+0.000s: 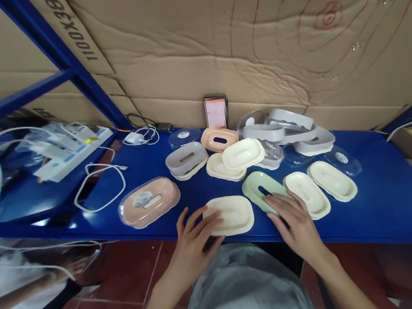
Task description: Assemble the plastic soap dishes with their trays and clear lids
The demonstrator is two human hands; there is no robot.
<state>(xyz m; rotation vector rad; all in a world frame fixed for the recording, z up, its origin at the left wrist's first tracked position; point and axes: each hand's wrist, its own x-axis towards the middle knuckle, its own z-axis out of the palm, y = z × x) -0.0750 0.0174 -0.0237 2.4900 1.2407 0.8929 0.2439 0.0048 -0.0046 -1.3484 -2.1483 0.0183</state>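
Note:
A cream oval tray [234, 215] lies flat near the front edge of the blue table. My left hand [198, 233] rests on its left end, fingers spread. To the right sits a green oval piece with a slot [256, 188], and my right hand [292, 214] lies over its near end with fingers stretched out. Just right of that hand are a cream tray [307, 195] and another cream tray [333, 180]. At the left stands a pink oval box under a clear cover [149, 202].
Behind are a grey slotted piece [186, 158], an orange slotted piece [220, 139], stacked cream trays [242, 154] and several grey rings [289, 120]. A phone [216, 111] leans on the cardboard. White cables [100, 186] and a power strip [74, 153] lie left. Another person's hand [73, 267] shows lower left.

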